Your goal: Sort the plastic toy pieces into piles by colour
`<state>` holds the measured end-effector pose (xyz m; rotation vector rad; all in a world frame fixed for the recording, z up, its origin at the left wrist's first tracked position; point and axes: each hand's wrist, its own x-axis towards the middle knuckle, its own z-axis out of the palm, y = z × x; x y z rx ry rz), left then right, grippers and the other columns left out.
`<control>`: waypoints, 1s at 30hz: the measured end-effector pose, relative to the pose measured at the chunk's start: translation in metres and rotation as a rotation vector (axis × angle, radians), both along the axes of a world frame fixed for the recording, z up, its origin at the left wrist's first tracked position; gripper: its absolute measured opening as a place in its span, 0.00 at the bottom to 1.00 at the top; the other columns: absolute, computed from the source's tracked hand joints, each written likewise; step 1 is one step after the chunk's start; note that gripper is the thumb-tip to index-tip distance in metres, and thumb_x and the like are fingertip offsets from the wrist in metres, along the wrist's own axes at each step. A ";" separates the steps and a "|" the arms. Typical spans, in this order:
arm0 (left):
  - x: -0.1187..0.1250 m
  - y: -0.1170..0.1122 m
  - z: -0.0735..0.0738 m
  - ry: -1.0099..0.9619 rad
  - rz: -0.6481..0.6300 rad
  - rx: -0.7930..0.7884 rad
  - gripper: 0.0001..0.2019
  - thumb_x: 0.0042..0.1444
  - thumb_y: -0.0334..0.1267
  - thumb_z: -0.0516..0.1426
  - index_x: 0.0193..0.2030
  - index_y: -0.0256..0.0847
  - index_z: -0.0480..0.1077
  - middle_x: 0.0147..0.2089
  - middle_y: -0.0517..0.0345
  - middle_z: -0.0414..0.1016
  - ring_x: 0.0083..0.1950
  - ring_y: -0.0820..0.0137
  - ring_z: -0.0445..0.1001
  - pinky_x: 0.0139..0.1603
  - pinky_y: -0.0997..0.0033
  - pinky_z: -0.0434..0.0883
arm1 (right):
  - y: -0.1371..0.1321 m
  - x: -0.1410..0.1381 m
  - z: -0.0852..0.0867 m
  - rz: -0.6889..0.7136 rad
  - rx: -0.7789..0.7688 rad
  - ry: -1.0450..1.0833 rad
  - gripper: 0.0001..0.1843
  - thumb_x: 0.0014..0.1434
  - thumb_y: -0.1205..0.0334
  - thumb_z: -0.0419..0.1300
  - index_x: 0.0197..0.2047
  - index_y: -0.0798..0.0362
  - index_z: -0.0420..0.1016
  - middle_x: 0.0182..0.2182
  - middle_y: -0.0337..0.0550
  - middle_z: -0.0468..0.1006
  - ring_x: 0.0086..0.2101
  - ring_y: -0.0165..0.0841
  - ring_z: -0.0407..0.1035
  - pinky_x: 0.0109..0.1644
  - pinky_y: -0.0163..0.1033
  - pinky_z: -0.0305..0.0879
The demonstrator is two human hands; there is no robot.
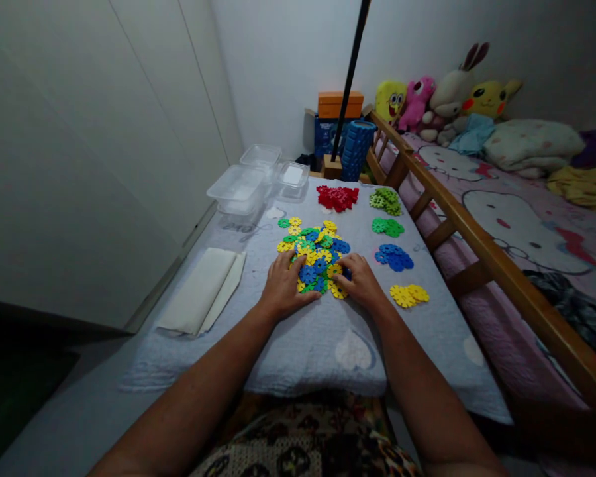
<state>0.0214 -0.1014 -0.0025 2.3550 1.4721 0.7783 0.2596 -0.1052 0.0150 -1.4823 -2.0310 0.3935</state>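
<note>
A mixed pile of yellow, blue and green snowflake-shaped plastic discs (308, 257) lies in the middle of the cloth-covered table. My left hand (284, 286) rests against the pile's left edge, palm down, with fingers and thumb spread. At the right edge, my right hand (361, 283) touches the discs with bent fingers, its thumb and forefinger apart. Sorted by colour, a yellow group (409, 295), a blue group (394, 258), a green group (388, 227) and a light green group (385, 201) line the right side. Red pieces (337, 197) are heaped at the back.
Clear plastic containers (236, 187) stand at the back left, beside a smaller lidded box (294, 175). Folded pale cloth or paper (201, 291) lies at the left. A wooden bed rail (457, 228) runs along the right side, and a black pole (350, 79) rises behind the table.
</note>
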 end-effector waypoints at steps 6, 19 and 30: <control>-0.004 0.005 0.000 -0.061 0.006 0.011 0.40 0.45 0.56 0.70 0.63 0.41 0.67 0.67 0.40 0.64 0.68 0.48 0.65 0.69 0.45 0.64 | 0.002 -0.001 0.004 -0.017 -0.052 0.171 0.09 0.59 0.63 0.60 0.42 0.51 0.80 0.36 0.44 0.77 0.40 0.38 0.71 0.49 0.44 0.65; -0.020 0.021 -0.003 -0.054 -0.039 0.005 0.42 0.44 0.58 0.70 0.64 0.42 0.66 0.71 0.39 0.59 0.73 0.45 0.58 0.72 0.41 0.59 | 0.002 0.001 0.010 -0.135 -0.178 0.597 0.12 0.53 0.50 0.62 0.34 0.50 0.73 0.27 0.37 0.73 0.30 0.32 0.67 0.36 0.37 0.65; -0.029 0.030 0.000 -0.095 -0.005 0.042 0.29 0.59 0.58 0.58 0.60 0.40 0.68 0.65 0.41 0.65 0.68 0.50 0.63 0.71 0.43 0.59 | -0.048 0.106 0.048 -0.406 -0.213 0.419 0.14 0.49 0.52 0.63 0.35 0.53 0.78 0.30 0.42 0.78 0.32 0.35 0.70 0.37 0.39 0.65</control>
